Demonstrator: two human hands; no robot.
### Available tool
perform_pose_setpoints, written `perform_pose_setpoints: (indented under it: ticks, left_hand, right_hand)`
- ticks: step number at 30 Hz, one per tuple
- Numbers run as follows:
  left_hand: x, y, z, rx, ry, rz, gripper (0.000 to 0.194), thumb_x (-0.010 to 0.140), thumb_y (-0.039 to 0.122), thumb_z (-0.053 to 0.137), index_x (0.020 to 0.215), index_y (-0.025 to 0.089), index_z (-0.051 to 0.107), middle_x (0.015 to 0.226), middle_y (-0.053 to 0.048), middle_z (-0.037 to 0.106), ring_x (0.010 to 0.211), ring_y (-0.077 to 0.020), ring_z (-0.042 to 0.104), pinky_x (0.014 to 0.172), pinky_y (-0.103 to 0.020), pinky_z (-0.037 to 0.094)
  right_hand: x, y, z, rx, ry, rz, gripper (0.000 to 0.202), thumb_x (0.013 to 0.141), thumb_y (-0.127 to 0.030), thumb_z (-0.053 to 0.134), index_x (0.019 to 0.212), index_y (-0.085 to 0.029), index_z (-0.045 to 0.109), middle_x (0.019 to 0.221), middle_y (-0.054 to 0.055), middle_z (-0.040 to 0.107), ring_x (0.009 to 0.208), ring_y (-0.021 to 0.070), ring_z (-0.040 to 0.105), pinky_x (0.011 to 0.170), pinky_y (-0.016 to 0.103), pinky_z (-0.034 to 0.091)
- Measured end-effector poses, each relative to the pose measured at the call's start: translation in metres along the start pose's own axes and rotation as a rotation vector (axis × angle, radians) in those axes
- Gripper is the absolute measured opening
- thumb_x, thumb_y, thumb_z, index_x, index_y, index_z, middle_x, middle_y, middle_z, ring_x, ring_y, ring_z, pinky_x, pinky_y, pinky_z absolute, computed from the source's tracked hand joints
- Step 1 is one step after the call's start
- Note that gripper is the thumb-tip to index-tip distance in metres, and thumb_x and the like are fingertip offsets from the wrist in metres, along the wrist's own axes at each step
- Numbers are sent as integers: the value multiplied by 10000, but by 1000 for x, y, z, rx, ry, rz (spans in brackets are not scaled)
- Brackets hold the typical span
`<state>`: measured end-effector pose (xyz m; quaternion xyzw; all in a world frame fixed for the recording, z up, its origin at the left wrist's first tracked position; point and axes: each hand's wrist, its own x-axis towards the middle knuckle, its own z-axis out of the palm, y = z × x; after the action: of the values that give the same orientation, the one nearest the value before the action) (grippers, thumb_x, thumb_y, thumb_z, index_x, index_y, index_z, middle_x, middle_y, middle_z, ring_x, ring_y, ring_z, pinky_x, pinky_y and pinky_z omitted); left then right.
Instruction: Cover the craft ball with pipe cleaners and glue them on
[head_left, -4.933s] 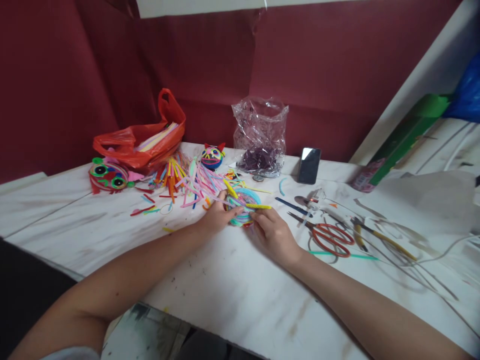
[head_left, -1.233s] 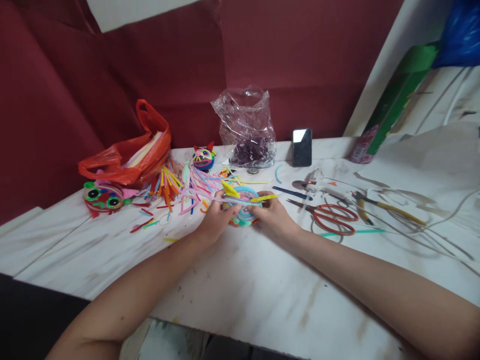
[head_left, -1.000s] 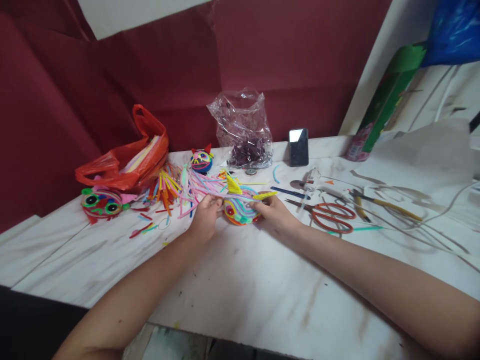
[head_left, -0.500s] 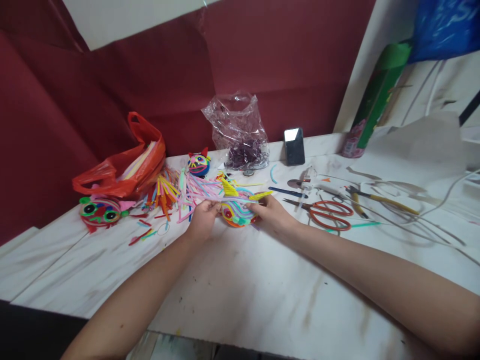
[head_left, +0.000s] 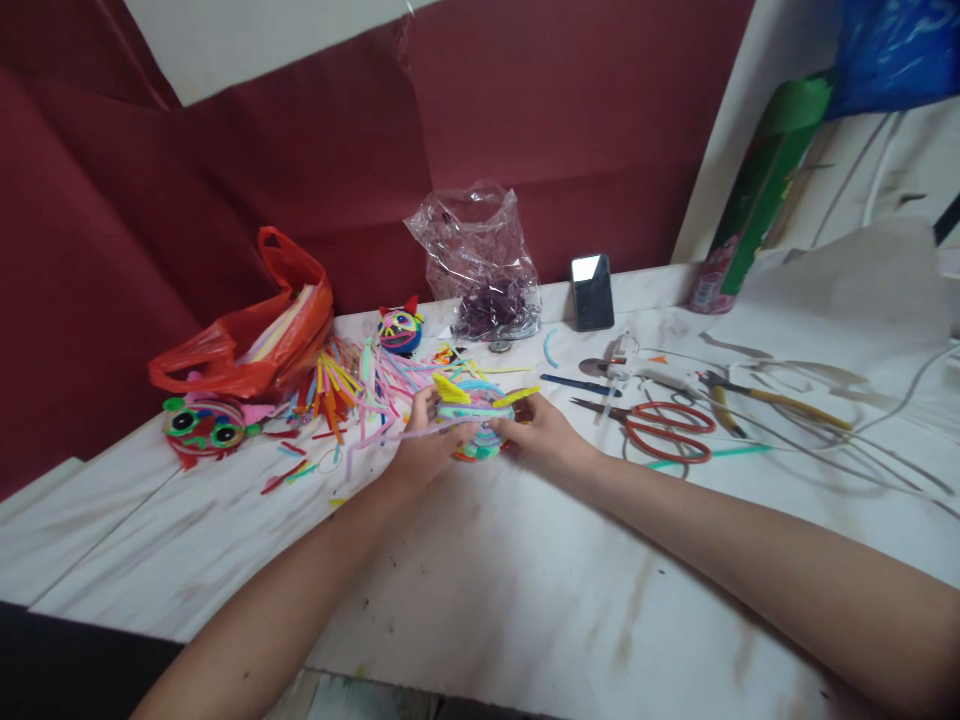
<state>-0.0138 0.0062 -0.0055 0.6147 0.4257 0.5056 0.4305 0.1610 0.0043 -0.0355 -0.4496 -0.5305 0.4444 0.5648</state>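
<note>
Between my two hands is a colourful pipe-cleaner animal figure, striped in blue, lilac and green, with two yellow ears sticking up. My left hand grips its left side, the thumb laid across the front. My right hand holds the right side, with its thumb on the front too. A thin lilac pipe cleaner runs across the front of the figure and out past my left hand. The thumbs cover much of the figure's front.
To the left lie a red pipe-cleaner figure, a red plastic bag and loose pipe cleaners. A blue cat figure, clear bag and phone stand behind. Scissors, pliers and a glue gun are right.
My left hand has shifted right and over the figure, its thumb now across the front. The figure's front is more covered, and its ears lean differently. My right hand stays on it.
</note>
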Motion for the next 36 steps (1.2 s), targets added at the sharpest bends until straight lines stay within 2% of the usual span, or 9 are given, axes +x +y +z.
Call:
perform_pose_setpoints:
  ticks: [3,6,10,17,24,27,31,36]
  left_hand:
    - [0,-6,2,-34,9,-112,553,663,355,748,1140,224,501,1074,-65,663,985,-227,632,821,-349,512]
    - [4,-14,-3,-148,9,-178,585,675,386,744,1181,216,504,1063,-66,677,967,-228,650,846,-377,515]
    - [7,-18,-9,-242,6,-191,605,657,366,764,1187,209,518,1041,-61,695,956,-213,661,876,-378,506]
    - [4,-12,-6,-255,-41,-177,616,669,329,755,1218,228,494,1053,-49,693,930,-202,670,822,-346,524]
    - [1,-13,-3,-253,-71,-193,606,682,314,753,1216,223,480,1101,-65,679,927,-205,670,789,-340,533]
    - [1,-12,-1,-264,-79,-191,603,684,305,756,1218,231,485,1045,-50,692,895,-195,674,795,-345,529]
    - [1,-9,2,-301,-46,-165,586,687,292,750,1211,228,498,992,-35,699,877,-182,672,819,-344,518]
    - [-2,-5,6,-269,-9,-206,599,659,285,761,1198,228,508,985,-47,702,865,-195,674,815,-361,526]
  right_hand:
    - [-3,-4,2,-68,-10,8,405,593,-309,746,949,-202,585,870,33,653,787,197,610,696,354,519]
    - [-4,-3,3,115,-57,70,325,632,-267,660,944,-208,587,827,9,642,769,188,617,664,332,508]
    - [-3,-2,2,316,-79,154,298,619,-215,626,912,-206,575,823,-4,636,743,167,617,643,304,492]
    - [-4,-4,1,222,-72,63,327,644,-355,713,873,-202,536,774,-14,604,674,140,572,611,297,466]
    - [-2,4,2,159,-35,2,281,643,-300,678,866,-205,535,757,-15,605,696,154,583,607,293,476]
    - [-3,6,3,207,-29,31,297,644,-304,683,881,-217,527,724,-29,591,647,149,584,568,289,477]
    - [-3,3,3,295,-81,86,363,634,-378,736,871,-227,506,690,-44,575,585,138,579,525,285,471]
    - [-5,-3,4,302,-78,99,432,582,-393,791,854,-222,502,743,-33,591,613,132,579,562,301,488]
